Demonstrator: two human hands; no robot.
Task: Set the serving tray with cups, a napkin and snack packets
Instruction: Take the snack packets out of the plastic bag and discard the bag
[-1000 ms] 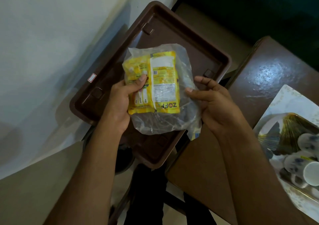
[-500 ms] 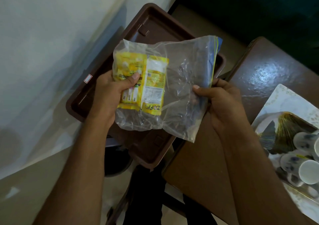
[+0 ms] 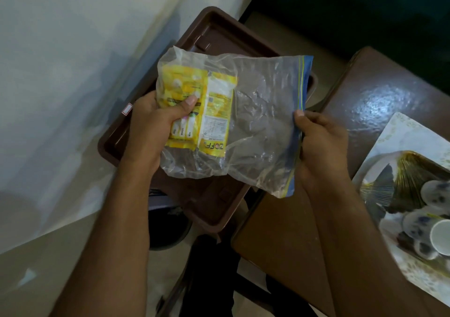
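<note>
Above the brown serving tray (image 3: 214, 37), the left hand (image 3: 155, 122) grips yellow snack packets (image 3: 194, 112) through a clear zip bag (image 3: 263, 122), whose blue-edged opening the right hand (image 3: 321, 141) pinches.

Bare forearms, bare hands, nothing worn on either.

Both forearms come in from about six o'clock, uncovered from the picture's edge to the wrist, no sleeve showing. The left hand (image 3: 155, 122) and the right hand (image 3: 321, 144) carry no ring, watch, band or glove; the visible thumbnails are short and plain.
</note>
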